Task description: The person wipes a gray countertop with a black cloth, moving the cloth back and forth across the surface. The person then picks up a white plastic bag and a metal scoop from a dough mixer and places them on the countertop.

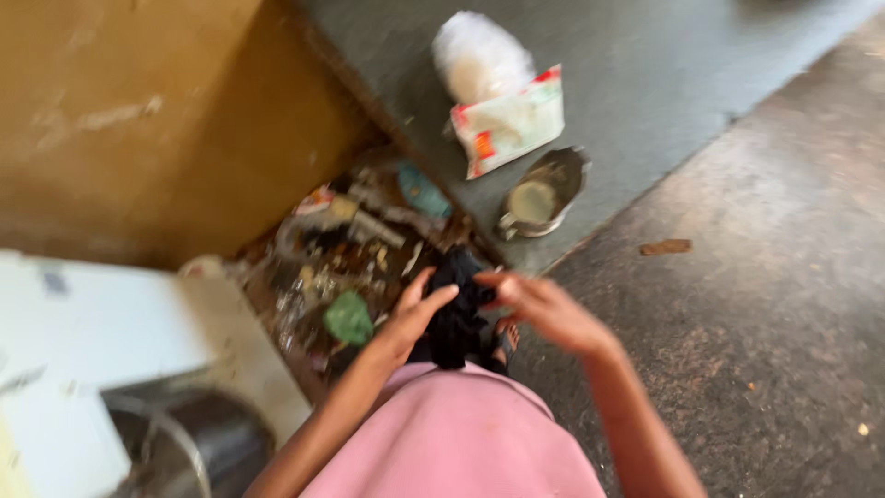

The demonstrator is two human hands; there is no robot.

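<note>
A crumpled black bag or cloth (458, 309) hangs between my two hands above the floor; the frame is blurred. My left hand (413, 312) presses against its left side with the fingers stretched up. My right hand (544, 309) pinches its upper right edge. Below the hands is my pink garment (452, 438). A heap of mixed litter (355, 254) lies in the corner just beyond the black thing.
A raised grey slab (645, 83) holds a white plastic bag (479, 55), a printed packet (510, 124) and a small metal pot (544, 194). An ochre wall (138, 111) stands at left. A white appliance (83, 341) with a metal vessel (189, 443) is at lower left.
</note>
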